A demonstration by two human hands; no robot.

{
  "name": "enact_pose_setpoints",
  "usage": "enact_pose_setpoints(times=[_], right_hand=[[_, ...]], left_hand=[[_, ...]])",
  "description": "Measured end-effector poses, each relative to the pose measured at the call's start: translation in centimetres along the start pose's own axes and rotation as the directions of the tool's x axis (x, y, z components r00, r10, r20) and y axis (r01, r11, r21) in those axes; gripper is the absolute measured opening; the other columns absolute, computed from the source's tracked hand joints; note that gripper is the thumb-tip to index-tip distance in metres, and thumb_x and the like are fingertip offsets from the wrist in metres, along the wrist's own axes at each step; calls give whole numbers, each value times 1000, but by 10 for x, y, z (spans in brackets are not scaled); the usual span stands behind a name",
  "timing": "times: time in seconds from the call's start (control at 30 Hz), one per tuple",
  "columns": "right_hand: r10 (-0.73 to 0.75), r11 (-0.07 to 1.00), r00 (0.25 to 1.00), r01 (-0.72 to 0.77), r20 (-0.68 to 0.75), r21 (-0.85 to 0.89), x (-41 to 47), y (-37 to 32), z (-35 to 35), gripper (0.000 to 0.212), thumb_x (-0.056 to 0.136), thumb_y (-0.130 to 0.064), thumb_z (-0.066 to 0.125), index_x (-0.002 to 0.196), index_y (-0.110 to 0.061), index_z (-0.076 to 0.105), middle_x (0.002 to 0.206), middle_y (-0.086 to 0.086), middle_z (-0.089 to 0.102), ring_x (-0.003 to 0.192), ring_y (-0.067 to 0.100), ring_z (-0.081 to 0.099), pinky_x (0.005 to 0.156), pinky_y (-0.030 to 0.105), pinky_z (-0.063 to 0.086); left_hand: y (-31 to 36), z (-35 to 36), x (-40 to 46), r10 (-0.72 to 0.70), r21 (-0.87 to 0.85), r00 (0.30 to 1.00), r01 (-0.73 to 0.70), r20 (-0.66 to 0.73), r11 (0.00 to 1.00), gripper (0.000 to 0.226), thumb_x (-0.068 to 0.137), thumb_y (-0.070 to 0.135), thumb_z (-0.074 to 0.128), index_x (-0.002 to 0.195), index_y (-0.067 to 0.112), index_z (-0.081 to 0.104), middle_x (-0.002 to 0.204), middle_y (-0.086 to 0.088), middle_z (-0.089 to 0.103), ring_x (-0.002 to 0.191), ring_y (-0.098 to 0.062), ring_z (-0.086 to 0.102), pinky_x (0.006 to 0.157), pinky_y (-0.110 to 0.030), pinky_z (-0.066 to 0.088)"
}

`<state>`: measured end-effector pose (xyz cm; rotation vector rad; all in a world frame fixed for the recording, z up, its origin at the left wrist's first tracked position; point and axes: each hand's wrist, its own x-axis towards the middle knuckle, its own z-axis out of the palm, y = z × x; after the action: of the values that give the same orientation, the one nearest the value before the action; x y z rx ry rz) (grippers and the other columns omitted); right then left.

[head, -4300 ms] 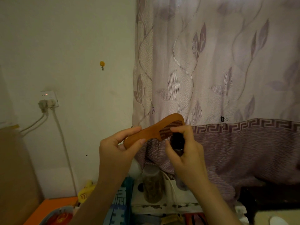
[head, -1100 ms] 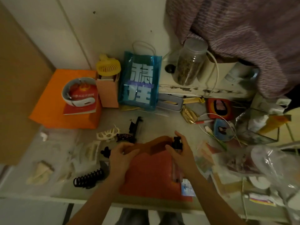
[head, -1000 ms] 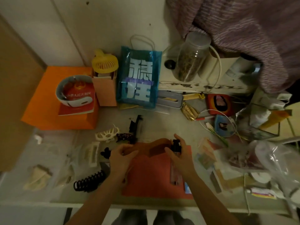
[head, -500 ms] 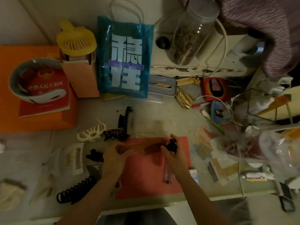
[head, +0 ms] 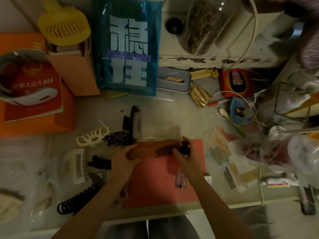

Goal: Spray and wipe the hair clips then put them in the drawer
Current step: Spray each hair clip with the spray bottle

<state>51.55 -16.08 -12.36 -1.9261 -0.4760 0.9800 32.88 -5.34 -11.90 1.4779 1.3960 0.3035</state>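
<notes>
Left hand [head: 123, 156] grips the wooden comb [head: 151, 149] by its handle, fingers curled round it, low over the red cloth [head: 164, 183]. Right hand [head: 187, 156] is wrapped round the spray bottle [head: 181, 176], forefinger on the black nozzle. Hair clips [head: 117, 138] lie just left, on the desk. Best aim nozzle at the teeth, close, one short press; keep mist over the cloth.

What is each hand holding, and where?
Left hand grips the wooden comb by its handle; right hand holds the spray bottle at its black nozzle.
</notes>
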Motion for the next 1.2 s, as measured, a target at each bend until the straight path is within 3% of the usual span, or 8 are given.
enact_pose_setpoints(times=[0.13,0.27,0.43,0.8,0.9,0.97,1.1,1.2], right_hand=[[25,1000,999,-25,29,5,0,3,3,47,87,-21,68,125,-39,44,111,-18,60,100,-4,59,77,13,49],[7,1000,999,-8,49,11,0,6,4,49,88,-14,67,129,-28,46,117,-11,61,108,3,58,89,19,49],[-13,1000,998,14,63,-27,0,6,5,52,87,-14,68,133,-21,45,114,-14,60,103,-8,57,85,11,47],[-33,999,997,33,67,-6,-4,1,3,52,87,-12,67,126,-36,42,112,-18,60,102,-11,58,83,10,47],[-43,999,998,43,39,-7,-7,-2,1,53,86,-14,69,124,-41,44,109,-18,61,102,-3,60,85,17,49],[-45,999,999,45,14,-7,-10,-5,-2,53,85,-17,71,127,-36,46,112,-15,62,106,5,60,89,24,50],[-111,993,992,108,-62,-55,-12,-18,-17,54,81,-17,74,127,-34,52,118,-6,60,104,-4,56,84,4,41],[-166,983,981,157,-97,-91,-10,-30,-31,56,80,-12,75,131,-23,54,124,3,58,113,12,54,94,18,44]], left_hand=[[-6,-1,-1,77,136,997,-74,-21,988,51,69,7,82,118,8,66,108,-16,63,95,-16,52,84,-16,37],[-12,-2,3,110,268,994,-100,-24,958,43,74,12,79,116,12,68,112,-12,63,96,-13,52,83,-16,36],[-16,-1,6,118,356,993,-101,-24,929,41,76,10,77,116,10,68,115,-13,60,104,-26,56,88,-22,38],[-14,0,5,66,343,998,-57,-15,938,47,76,16,78,122,15,64,116,-13,58,106,-27,56,92,-37,47],[-12,-2,1,77,318,997,-74,3,945,48,78,22,76,124,17,62,119,-9,58,109,-24,55,93,-35,47],[-9,-4,-3,103,299,995,-99,3,949,47,78,24,77,123,17,62,119,-7,58,108,-23,55,92,-33,46],[-3,-6,-10,136,290,991,-129,-5,948,44,78,26,76,120,18,63,116,-5,56,107,-20,53,89,-24,40],[0,-7,-15,151,296,988,-143,-6,945,43,79,26,75,119,18,63,116,-5,54,108,-19,51,89,-22,38]])
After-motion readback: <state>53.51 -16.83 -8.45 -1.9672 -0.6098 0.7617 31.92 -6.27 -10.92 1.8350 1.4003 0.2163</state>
